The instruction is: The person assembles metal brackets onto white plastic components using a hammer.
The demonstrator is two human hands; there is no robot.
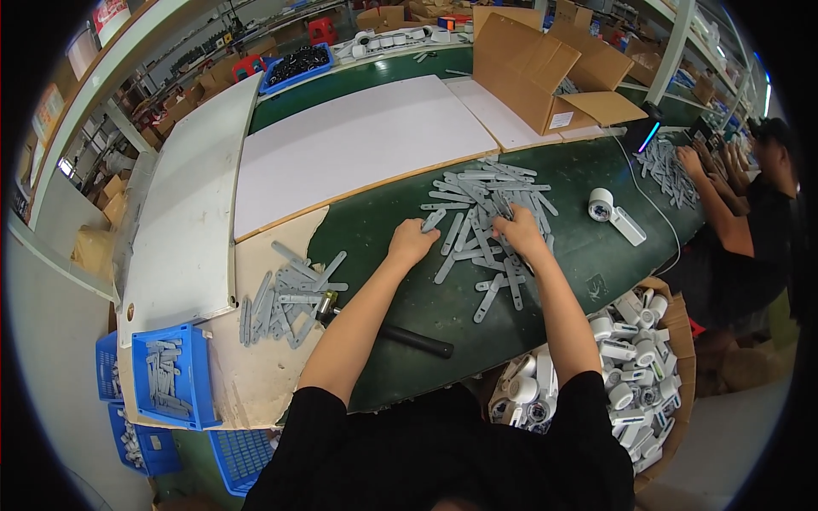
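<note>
A loose heap of flat grey plastic strips with rounded ends (498,183) lies on the green tabletop in front of me. At the heap's left edge, my left hand (411,244) is closed on a grey plastic strip (434,220) that juts up from its fingers. My right hand (521,232) reaches into the right part of the heap, fingers pinched on a grey strip (505,207) that is partly hidden. A hammer with a black handle (416,341) lies under my left forearm. A second group of grey strips (290,294) rests on brown cardboard to the left.
A white handheld fan (617,216) lies to the right beside a cable. White boards (358,145) and an open carton (532,77) stand farther back. Blue baskets (204,375) are at lower left. A box of white fans (682,366) stands lower right. A co-worker (750,221) sits right.
</note>
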